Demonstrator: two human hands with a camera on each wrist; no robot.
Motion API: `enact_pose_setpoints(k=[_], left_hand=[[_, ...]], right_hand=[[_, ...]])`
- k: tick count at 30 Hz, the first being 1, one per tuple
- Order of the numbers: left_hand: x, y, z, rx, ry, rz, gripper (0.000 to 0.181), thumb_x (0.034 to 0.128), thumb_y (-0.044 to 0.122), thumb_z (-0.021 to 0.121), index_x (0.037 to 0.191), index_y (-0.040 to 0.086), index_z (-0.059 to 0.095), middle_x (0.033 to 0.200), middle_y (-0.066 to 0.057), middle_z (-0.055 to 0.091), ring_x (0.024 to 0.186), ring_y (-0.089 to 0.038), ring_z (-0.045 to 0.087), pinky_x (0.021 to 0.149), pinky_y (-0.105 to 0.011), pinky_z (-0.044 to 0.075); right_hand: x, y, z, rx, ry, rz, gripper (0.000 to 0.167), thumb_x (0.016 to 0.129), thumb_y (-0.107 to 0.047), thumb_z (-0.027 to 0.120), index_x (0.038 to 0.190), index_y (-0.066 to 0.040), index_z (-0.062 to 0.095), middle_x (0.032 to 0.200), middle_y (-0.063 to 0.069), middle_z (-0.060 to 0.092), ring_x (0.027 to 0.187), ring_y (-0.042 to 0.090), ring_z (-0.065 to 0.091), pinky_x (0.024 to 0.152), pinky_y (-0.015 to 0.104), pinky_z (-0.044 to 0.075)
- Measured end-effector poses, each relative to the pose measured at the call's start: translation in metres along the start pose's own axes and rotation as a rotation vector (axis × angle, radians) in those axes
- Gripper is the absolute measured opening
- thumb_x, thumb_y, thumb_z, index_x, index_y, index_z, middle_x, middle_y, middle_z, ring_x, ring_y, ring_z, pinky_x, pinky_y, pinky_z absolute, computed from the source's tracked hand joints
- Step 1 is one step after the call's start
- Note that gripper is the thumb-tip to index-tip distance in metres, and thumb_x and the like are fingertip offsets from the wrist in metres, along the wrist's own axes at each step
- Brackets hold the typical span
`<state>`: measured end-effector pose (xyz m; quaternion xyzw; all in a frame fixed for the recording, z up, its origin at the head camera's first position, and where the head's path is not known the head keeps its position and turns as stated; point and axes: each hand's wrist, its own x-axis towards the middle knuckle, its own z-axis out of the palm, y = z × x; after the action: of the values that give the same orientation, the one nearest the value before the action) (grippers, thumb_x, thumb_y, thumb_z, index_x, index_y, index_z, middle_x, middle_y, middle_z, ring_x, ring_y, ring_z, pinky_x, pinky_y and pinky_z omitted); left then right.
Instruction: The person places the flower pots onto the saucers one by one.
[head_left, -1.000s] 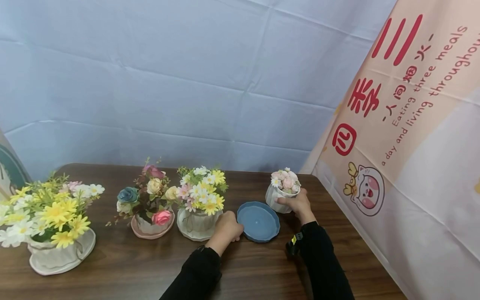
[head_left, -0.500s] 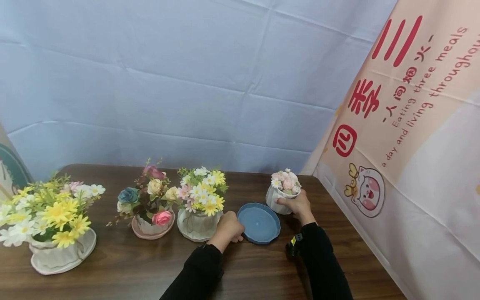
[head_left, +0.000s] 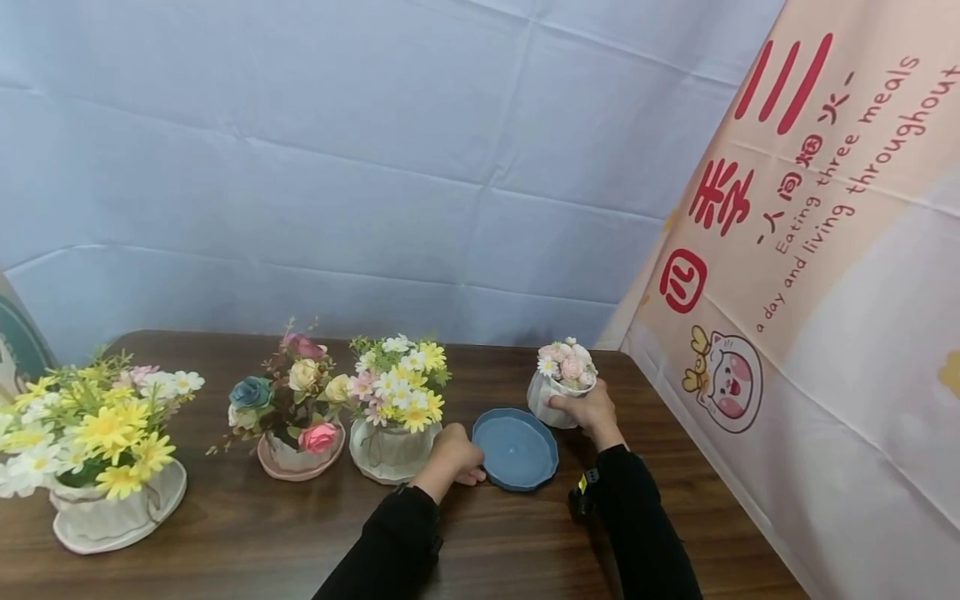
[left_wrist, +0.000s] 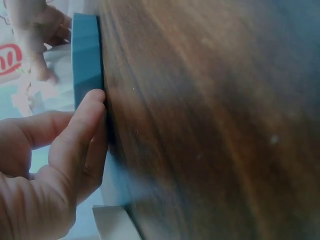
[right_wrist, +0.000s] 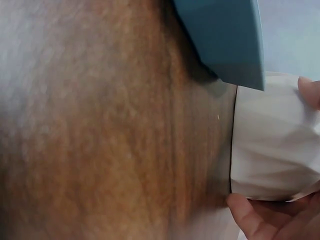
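My left hand (head_left: pixel 452 461) pinches the near-left rim of a blue scalloped saucer (head_left: pixel 514 450) lying flat on the table. In the left wrist view, fingertips (left_wrist: pixel 95 100) meet the outside of the saucer's wall (left_wrist: pixel 86 55), while the inner side of the rim is hidden. Just behind and right of the saucer stands a white ridged flowerpot (head_left: pixel 542 402) of pale pink artificial flowers (head_left: pixel 572 365). My right hand (head_left: pixel 592 411) grips this pot from the right. In the right wrist view, thumb and fingers lie on opposite sides of the pot (right_wrist: pixel 272 140), whose base meets the table.
Left of my left hand stands a white pot (head_left: pixel 393 450) of yellow and white daisies on a white saucer. Farther left are a pot of mixed roses (head_left: pixel 303 375) on a pink saucer (head_left: pixel 272 468) and a larger daisy pot (head_left: pixel 97 508). Printed cloth (head_left: pixel 825 333) hangs at right.
The whole scene sits slightly further left in the head view. Both hands keep their places on the saucer and the pot, and nothing else visibly moves.
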<state>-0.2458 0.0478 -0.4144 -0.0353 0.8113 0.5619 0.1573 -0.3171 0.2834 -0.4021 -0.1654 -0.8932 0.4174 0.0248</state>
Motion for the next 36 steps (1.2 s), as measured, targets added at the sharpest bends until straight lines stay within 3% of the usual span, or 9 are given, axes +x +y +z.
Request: enact_pose_setpoints(k=[12,22,31,36], left_hand=[[-0.002,0.0,-0.002,0.002,-0.002,0.009,0.043,0.0828,-0.008,0.055,0.122,-0.017,0.041,0.068,-0.018,0.057,0.051,-0.02,0.062,0.048,-0.03,0.053],[-0.002,0.0,0.0,-0.016,-0.004,0.017,0.042,0.0819,-0.008,0.056,0.121,-0.017,0.042,0.075,-0.019,0.055,0.052,-0.021,0.063,0.047,-0.03,0.053],[-0.002,-0.004,0.002,-0.004,-0.017,0.021,0.037,0.0824,-0.009,0.056,0.117,-0.017,0.045,0.074,-0.019,0.055,0.051,-0.021,0.062,0.047,-0.03,0.053],[-0.001,-0.001,-0.004,-0.036,-0.022,0.017,0.052,0.0821,-0.01,0.055,0.129,-0.017,0.035,0.081,-0.021,0.054,0.052,-0.022,0.063,0.048,-0.031,0.053]], right_hand=[[0.0,0.0,0.004,0.091,0.001,0.01,0.098,0.071,-0.03,0.077,0.142,-0.001,0.017,0.127,0.029,0.038,0.105,0.044,0.05,0.059,0.043,0.055],[0.003,0.007,0.007,0.153,0.053,-0.037,0.09,0.066,-0.03,0.08,0.134,0.001,0.03,0.118,0.026,0.045,0.085,0.037,0.059,0.05,0.037,0.054],[0.0,0.012,0.006,0.134,0.072,-0.07,0.088,0.067,-0.032,0.08,0.133,0.001,0.033,0.119,0.025,0.045,0.088,0.039,0.058,0.05,0.037,0.054],[0.001,0.004,0.001,0.176,0.059,-0.085,0.089,0.068,-0.033,0.079,0.135,0.001,0.031,0.121,0.025,0.042,0.093,0.04,0.057,0.053,0.038,0.055]])
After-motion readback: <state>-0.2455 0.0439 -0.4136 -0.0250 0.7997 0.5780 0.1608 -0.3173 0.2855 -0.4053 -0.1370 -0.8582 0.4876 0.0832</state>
